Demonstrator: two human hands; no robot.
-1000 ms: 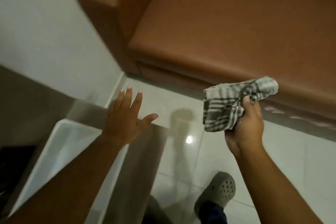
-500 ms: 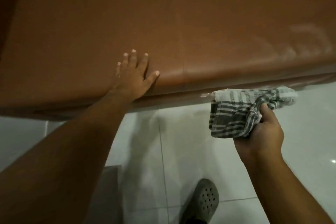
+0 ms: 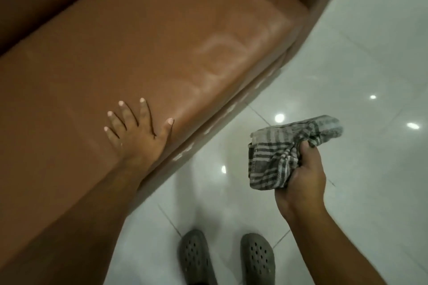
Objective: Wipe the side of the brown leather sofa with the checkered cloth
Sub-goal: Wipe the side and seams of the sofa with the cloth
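Left hand [image 3: 136, 136] flat on brown leather sofa [image 3: 139, 53] seat near front edge, 5 digits spread wide. Right hand [image 3: 301, 178] fisted around bunched checkered cloth [image 3: 275, 155], held over white tile floor [image 3: 347, 65], clear of the sofa.

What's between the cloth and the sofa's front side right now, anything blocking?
Nothing visible. The right hand holds the checkered cloth over bare floor tiles, apart from the sofa's front side. The left hand rests flat on the seat, off that path.
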